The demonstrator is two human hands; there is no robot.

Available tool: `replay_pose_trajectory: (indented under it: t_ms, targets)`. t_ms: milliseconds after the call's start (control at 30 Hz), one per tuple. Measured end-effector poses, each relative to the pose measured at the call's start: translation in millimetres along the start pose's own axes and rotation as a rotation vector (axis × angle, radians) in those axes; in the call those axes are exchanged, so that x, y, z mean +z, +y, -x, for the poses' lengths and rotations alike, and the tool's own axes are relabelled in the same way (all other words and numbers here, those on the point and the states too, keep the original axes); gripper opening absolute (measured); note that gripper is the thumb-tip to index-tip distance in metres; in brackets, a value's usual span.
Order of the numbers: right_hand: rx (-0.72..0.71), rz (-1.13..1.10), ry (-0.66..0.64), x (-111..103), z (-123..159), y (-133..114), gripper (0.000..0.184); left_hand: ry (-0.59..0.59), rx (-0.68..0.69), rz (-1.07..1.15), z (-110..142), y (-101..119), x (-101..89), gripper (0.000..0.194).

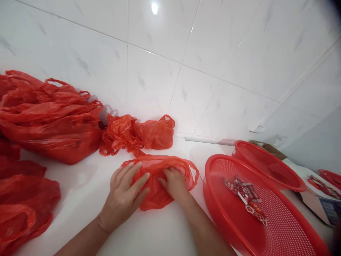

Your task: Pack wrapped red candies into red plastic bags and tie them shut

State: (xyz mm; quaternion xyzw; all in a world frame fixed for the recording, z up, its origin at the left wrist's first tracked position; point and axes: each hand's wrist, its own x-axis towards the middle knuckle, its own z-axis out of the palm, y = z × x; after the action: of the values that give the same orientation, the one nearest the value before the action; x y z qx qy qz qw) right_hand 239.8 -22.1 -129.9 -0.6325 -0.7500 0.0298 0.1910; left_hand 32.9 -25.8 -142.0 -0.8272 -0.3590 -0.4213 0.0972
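Observation:
A thin red plastic bag [153,190] with loop handles lies on the white tabletop in front of me, its mouth spread. My left hand [124,190] rests against the bag's left side, open, with its fingers apart. Across the mouth on the right reaches my right hand [173,181]. Its fingers are curled and closed on the thin plastic, and their tips are partly hidden by the folds. What the bag holds inside cannot be made out.
Large red bags [50,121] stand at left, with smaller crumpled ones [125,131] by the tiled wall. A red basket [213,192] at right holds several wrapped packets [246,195]. Behind it are another basket [269,167], a cardboard box [274,149] and a scale [317,204].

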Motion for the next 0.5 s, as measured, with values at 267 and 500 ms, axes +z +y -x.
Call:
replay_pose_trajectory:
  t_ms: [267, 500]
  targets:
    - [0.18, 0.025, 0.048, 4, -2, -8, 0.045, -0.019, -0.665, 0.411, 0, -17, 14.3, 0.06]
    - [0.077, 0.073, 0.101, 1, -5, -16, 0.034, -0.126, -0.73, 0.486, 5, -22, 26.6, 0.061]
